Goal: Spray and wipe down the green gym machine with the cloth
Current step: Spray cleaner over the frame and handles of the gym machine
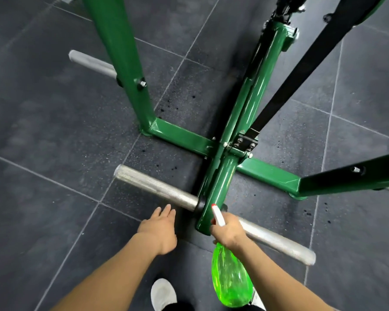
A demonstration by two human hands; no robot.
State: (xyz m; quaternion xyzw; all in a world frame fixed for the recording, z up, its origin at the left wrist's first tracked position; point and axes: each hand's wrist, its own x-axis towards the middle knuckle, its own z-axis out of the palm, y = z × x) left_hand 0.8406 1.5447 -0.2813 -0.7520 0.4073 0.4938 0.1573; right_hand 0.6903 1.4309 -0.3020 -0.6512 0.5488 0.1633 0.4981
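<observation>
Right grip (228,232) is curled round the neck of a green spray bottle (230,277), whose white nozzle (218,215) points at the near end of the green gym machine (240,122). Left grip (158,227) hangs wide with fingers straight, holding nothing, just short of a knurled steel peg (155,187). Standing on the dark tiled floor (43,131), the machine's frame spreads from a cross beam, with a second steel peg (279,241) jutting toward the floor's near right edge. One white shoe (163,294) shows at the near edge.
</observation>
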